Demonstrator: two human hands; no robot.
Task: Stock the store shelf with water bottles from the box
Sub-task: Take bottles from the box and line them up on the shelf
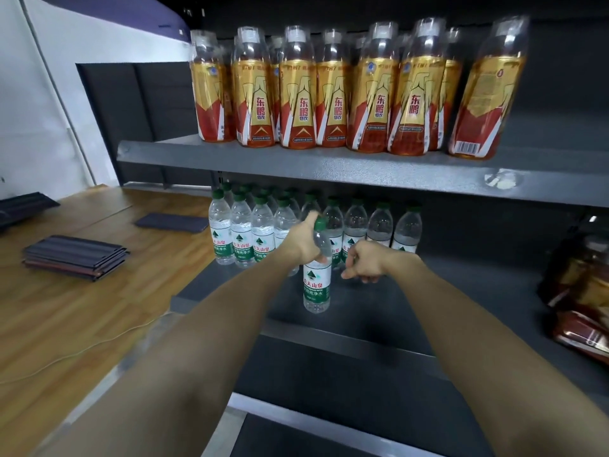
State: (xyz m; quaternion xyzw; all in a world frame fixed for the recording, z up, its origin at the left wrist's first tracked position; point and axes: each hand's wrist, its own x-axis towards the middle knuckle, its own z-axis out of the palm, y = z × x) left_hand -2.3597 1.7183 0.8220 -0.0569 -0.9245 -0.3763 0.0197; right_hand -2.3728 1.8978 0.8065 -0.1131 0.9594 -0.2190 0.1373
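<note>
My left hand [301,242] reaches forward at arm's length and grips the neck of a clear, green-capped water bottle [317,278], holding it upright over the dark shelf [379,305] in front of the standing water bottles [250,232]. My right hand [364,260] hovers beside it, fingers loosely curled, holding nothing. Above, gold-and-red drink bottles [339,94] line the grey metal upper shelf [329,166].

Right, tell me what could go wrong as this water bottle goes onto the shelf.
The left hand grips the water bottle high up near its neck, so its base could swing into the standing row of water bottles and tip some. The right hand hovers close beside it and might nudge a neighbour too.
</note>
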